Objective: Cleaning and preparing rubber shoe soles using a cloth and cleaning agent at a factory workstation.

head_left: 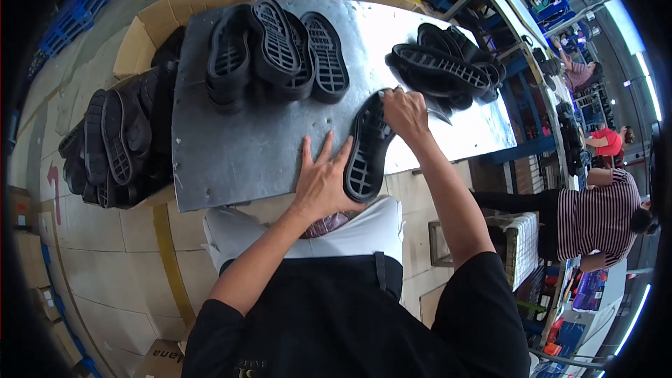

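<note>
Worktop (pixel 252 147): grey sheet metal, scuffed.
Near edge: single black shoe sole (pixel 367 147), tread up.
Far left: overlapping soles (pixel 276 52), tread up.
Far right: heaped soles (pixel 448 66).

Right hand (pixel 404 113) hides sole (pixel 367 150) toe — far workers too small.

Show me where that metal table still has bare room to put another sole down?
Bare metal table lies left of the left hand, below the sole stack. Another gap sits between that stack and the right-hand pile. Crowded: both piles, and around the sole under the right hand.
</note>
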A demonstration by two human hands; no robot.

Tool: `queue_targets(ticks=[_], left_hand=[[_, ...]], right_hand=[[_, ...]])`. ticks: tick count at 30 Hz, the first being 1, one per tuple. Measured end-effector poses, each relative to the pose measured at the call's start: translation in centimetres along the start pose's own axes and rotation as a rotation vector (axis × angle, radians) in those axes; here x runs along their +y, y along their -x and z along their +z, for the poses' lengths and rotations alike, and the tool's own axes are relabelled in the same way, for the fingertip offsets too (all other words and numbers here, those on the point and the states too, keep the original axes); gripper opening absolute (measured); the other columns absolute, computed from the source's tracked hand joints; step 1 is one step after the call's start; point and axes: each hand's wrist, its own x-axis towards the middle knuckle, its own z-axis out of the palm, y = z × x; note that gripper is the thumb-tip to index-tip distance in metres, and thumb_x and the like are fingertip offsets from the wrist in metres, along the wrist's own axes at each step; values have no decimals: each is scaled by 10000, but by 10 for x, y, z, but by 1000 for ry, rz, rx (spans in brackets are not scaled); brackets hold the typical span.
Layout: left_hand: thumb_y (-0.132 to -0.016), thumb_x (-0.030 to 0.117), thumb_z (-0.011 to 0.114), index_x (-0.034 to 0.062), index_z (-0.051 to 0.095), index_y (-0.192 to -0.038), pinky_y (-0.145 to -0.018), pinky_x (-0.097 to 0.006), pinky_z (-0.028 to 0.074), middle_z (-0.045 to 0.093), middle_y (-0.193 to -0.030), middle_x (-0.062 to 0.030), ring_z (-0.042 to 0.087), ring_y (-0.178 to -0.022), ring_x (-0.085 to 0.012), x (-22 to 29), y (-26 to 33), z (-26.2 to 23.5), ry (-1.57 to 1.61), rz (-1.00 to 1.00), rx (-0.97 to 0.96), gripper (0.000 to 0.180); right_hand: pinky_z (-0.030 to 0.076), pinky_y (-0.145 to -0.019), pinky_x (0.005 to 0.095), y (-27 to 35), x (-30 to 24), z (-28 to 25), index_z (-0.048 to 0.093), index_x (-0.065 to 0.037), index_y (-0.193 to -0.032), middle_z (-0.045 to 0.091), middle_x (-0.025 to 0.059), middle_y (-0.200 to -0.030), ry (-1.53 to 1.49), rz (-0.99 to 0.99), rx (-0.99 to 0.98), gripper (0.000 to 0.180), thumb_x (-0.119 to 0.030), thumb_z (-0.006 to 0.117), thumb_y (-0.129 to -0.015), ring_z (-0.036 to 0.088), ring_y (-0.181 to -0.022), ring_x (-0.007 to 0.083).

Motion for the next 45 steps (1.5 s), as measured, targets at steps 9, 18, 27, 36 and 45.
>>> queue_targets(ticks=[9,18,27,36,45], left_hand=[[-458,521,815,-28,330,-1387,-1122,-557,36,436,-1371,-190,273,-1366,-335,-3,0,0,-35,8,-32,1183],[-453,527,815,-19,315,-1399,-1131,-534,16,381,-1400,-234,214,-1393,-330,0,1,3,-5,-72,-33,1201],[-458,592,787,-5,332,-1399,-1123,-549,0,264,-1481,-209,147,-1416,-316,-3,-3,6,-94,-54,-24,1203],[-444,577,795,-4,317,-1407,-1122,-549,0,253,-1487,-208,159,-1413,-322,-6,-1,6,-123,-67,-24,1222],[-451,550,786,-3,346,-1393,-1126,-542,13,262,-1490,-187,169,-1414,-297,-2,-5,6,-98,-59,-20,1178]], right_hand=[[478,-594,342,45,-47,-36,631,-35,-826,639,103,-751,-99,-143,25,134,-117,535,-783,641,-682,235],[496,-521,354,56,-27,-49,632,-78,-919,666,94,-763,-262,27,-120,202,-268,588,-865,652,-618,254],[460,-543,343,43,-39,-35,603,-46,-725,612,79,-680,-100,-222,64,50,-93,591,-713,620,-613,233],[459,-447,289,99,-71,-85,617,-15,-932,633,90,-681,-261,-308,-3,178,-169,598,-844,631,-570,190],[491,-561,320,53,-42,-45,629,-35,-878,646,102,-721,-49,-189,-35,137,-160,585,-841,645,-628,222]])
